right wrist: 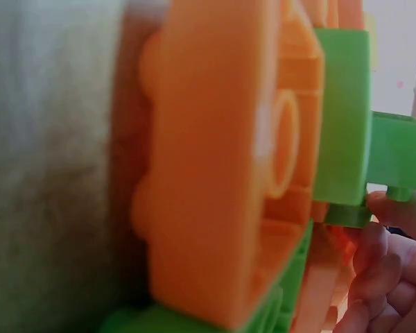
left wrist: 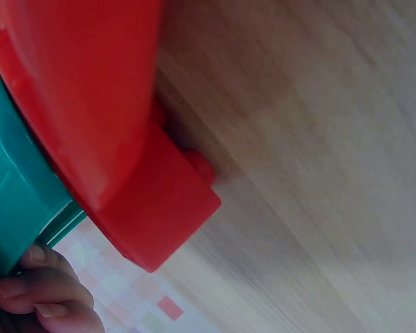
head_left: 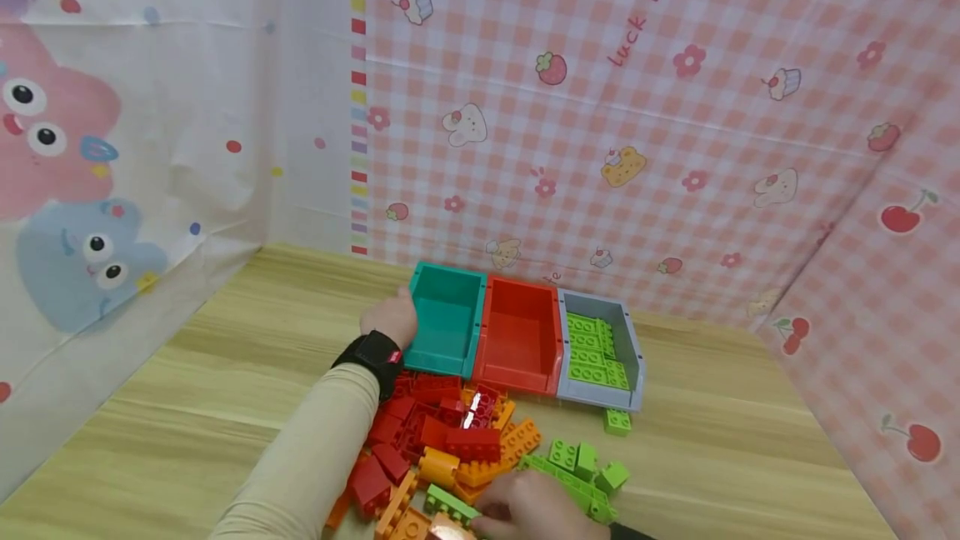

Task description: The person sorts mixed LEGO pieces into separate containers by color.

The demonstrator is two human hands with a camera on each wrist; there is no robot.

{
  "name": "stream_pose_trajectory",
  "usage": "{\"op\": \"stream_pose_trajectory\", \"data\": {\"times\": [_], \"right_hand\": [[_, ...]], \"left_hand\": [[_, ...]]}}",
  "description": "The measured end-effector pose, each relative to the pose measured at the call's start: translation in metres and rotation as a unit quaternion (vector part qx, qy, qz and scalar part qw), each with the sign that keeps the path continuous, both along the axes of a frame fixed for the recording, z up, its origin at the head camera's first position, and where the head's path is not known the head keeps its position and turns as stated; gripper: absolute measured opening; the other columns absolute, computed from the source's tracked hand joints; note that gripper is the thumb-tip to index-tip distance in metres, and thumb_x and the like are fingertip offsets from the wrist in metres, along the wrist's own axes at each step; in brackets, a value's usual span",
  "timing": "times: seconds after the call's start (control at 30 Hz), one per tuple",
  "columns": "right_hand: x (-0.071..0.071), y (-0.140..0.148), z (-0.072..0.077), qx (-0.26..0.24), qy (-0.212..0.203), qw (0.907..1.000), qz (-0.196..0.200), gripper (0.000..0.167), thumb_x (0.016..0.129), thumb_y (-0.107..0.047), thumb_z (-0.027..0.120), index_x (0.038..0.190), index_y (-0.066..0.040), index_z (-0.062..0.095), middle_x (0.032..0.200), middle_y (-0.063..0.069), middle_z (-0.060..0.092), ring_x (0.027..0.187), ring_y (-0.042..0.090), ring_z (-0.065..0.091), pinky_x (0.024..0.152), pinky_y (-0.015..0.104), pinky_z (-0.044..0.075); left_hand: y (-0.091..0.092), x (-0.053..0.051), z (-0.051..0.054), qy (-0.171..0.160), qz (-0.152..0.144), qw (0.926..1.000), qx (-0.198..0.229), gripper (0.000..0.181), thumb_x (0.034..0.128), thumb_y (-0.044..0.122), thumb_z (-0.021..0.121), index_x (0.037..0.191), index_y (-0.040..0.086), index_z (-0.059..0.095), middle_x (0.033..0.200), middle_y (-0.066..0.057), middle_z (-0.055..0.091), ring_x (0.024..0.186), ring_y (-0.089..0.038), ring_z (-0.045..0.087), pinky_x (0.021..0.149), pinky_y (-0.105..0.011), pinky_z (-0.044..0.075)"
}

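On the wooden table (head_left: pixel 720 457), the left hand (head_left: pixel 390 317) grips the teal bin (head_left: pixel 441 365); the grey bin (head_left: pixel 600 397) contains green blocks (head_left: pixel 588 348). The right hand (head_left: pixel 536 507) curls at a loose green brick (head_left: pixel 450 505), closure indeterminable. Apparent step: collecting green; next calls for pinch and lift.

right hand (head_left: pixel 538 508) cut off at bottom edge, hides end of green brick (head_left: pixel 448 505); orange brick (right wrist: pixel 204 159) blurred

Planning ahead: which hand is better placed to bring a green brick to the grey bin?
Likely the right hand: its fingers are at a green brick, while the left hand is at the teal bin.
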State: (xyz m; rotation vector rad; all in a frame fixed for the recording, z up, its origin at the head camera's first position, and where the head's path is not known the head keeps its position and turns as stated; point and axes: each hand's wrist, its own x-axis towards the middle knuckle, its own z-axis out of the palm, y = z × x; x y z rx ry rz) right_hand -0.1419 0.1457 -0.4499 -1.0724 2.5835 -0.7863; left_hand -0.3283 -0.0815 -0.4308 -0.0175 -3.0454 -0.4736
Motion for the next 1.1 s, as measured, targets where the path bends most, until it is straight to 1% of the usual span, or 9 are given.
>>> {"op": "stream_pose_trajectory", "data": {"times": [0.1, 0.23, 0.43, 0.53, 0.63, 0.7, 0.83, 0.93, 1.1], "right_hand": [[-0.001, 0.003, 0.001, -0.061, -0.078, 0.9948, -0.023, 0.016, 0.089, -0.023, 0.065, 0.087, -0.010, 0.073, 0.070, -0.015, 0.059, 0.060, -0.005, 0.050, 0.056, 0.017, 0.045], [-0.004, 0.010, 0.006, -0.140, -0.164, 0.9754, -0.045, 0.016, 0.089, -0.019, 0.064, 0.087, -0.005, 0.071, 0.067, -0.011, 0.059, 0.057, -0.002, 0.048, 0.055, 0.019, 0.045], [-0.008, 0.028, 0.026, -0.159, -0.189, 0.9637, -0.102, 0.016, 0.090, -0.021, 0.063, 0.090, -0.007, 0.069, 0.073, -0.003, 0.060, 0.063, 0.003, 0.050, 0.056, 0.019, 0.042], [-0.016, 0.043, 0.038, -0.173, -0.130, 0.9659, -0.143, 0.016, 0.089, -0.019, 0.064, 0.091, -0.003, 0.067, 0.076, 0.003, 0.061, 0.062, 0.004, 0.050, 0.054, 0.020, 0.041], [-0.032, 0.061, 0.047, -0.177, -0.019, 0.9597, -0.217, 0.013, 0.085, -0.013, 0.068, 0.089, -0.001, 0.068, 0.074, 0.004, 0.063, 0.059, 0.006, 0.052, 0.051, 0.021, 0.043], [-0.051, 0.076, 0.052, -0.150, 0.066, 0.9480, -0.273, 0.012, 0.083, -0.012, 0.070, 0.087, -0.002, 0.068, 0.073, 0.002, 0.064, 0.058, 0.008, 0.052, 0.051, 0.022, 0.043], [-0.099, 0.105, 0.055, -0.056, 0.210, 0.9084, -0.357, 0.014, 0.082, -0.017, 0.072, 0.082, -0.003, 0.069, 0.069, 0.002, 0.064, 0.057, 0.011, 0.053, 0.051, 0.027, 0.042], [-0.128, 0.121, 0.050, 0.041, 0.235, 0.8899, -0.389, 0.019, 0.082, -0.023, 0.072, 0.080, -0.005, 0.069, 0.067, 0.001, 0.063, 0.055, 0.013, 0.051, 0.050, 0.030, 0.040], [-0.158, 0.132, 0.041, 0.158, 0.208, 0.8846, -0.386, 0.018, 0.084, -0.024, 0.070, 0.075, -0.008, 0.068, 0.064, 0.000, 0.059, 0.053, 0.014, 0.049, 0.048, 0.032, 0.038]], "left_hand": [[0.001, 0.000, 0.000, 0.007, -0.001, 1.0000, -0.003, 0.038, 0.0989, 0.010, 0.034, 0.135, -0.003, 0.038, 0.090, -0.022, 0.066, 0.075, -0.034, 0.064, 0.062, -0.046, 0.050], [0.001, -0.001, -0.002, 0.014, -0.003, 0.9999, -0.004, 0.037, 0.0985, 0.010, 0.035, 0.132, -0.003, 0.039, 0.088, -0.021, 0.065, 0.073, -0.033, 0.064, 0.061, -0.046, 0.050], [0.001, -0.002, -0.003, 0.012, -0.001, 0.9999, 0.001, 0.037, 0.0982, 0.009, 0.035, 0.134, -0.003, 0.038, 0.086, -0.021, 0.065, 0.073, -0.033, 0.064, 0.060, -0.046, 0.050], [0.001, -0.001, -0.002, 0.014, -0.001, 0.9999, 0.005, 0.036, 0.0982, 0.009, 0.035, 0.132, -0.003, 0.040, 0.087, -0.022, 0.065, 0.074, -0.034, 0.064, 0.061, -0.047, 0.050], [0.001, -0.003, -0.002, 0.019, -0.001, 0.9998, 0.009, 0.035, 0.0979, 0.010, 0.036, 0.130, -0.003, 0.041, 0.088, -0.023, 0.065, 0.075, -0.034, 0.064, 0.061, -0.047, 0.050], [-0.001, -0.003, -0.003, 0.020, -0.002, 0.9997, 0.010, 0.035, 0.0977, 0.010, 0.036, 0.130, -0.004, 0.041, 0.087, -0.023, 0.065, 0.074, -0.035, 0.064, 0.061, -0.047, 0.050], [-0.003, -0.005, -0.001, 0.023, 0.000, 0.9997, 0.008, 0.037, 0.0976, 0.010, 0.037, 0.132, -0.004, 0.039, 0.085, -0.022, 0.065, 0.071, -0.034, 0.063, 0.060, -0.047, 0.049], [-0.002, -0.005, 0.000, 0.027, -0.002, 0.9996, 0.006, 0.038, 0.0978, 0.010, 0.038, 0.133, -0.004, 0.039, 0.084, -0.022, 0.065, 0.070, -0.033, 0.063, 0.059, -0.046, 0.049], [0.002, -0.003, 0.001, 0.026, 0.001, 0.9996, 0.012, 0.036, 0.0967, 0.008, 0.039, 0.131, -0.005, 0.042, 0.082, -0.022, 0.065, 0.068, -0.033, 0.063, 0.057, -0.046, 0.049]]}}
